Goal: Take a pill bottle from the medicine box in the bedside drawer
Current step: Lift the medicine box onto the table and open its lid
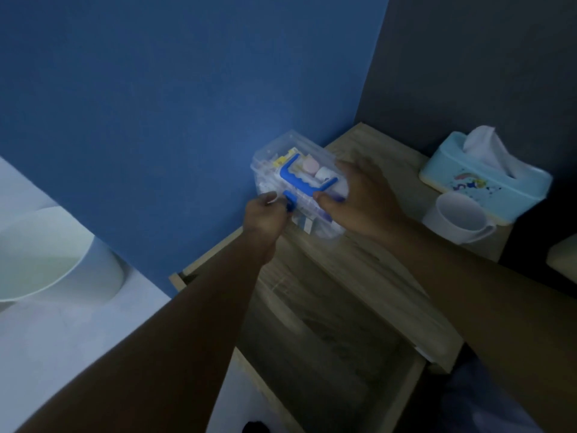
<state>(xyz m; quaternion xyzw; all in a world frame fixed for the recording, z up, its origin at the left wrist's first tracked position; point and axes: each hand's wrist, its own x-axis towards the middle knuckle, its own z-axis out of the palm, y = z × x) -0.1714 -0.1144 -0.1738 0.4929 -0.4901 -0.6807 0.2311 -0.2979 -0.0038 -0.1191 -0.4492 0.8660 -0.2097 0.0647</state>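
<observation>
A clear plastic medicine box (268, 164) with a blue handle (304, 181) sits on top of the wooden bedside table (352, 257), against the blue wall. Through its lid I see small bottles with pink and white caps (315, 170). My left hand (265, 214) pinches the blue latch (290, 201) at the box's front. My right hand (362, 198) rests on the box's right end, thumb at the front edge. The lid looks closed. The drawer (327, 354) below stands pulled out, dark inside.
A light blue tissue box (474, 182) and a white mug (459, 218) stand on the table's right side. A white bin (46, 254) sits on the floor at left. A blue wall rises behind the table.
</observation>
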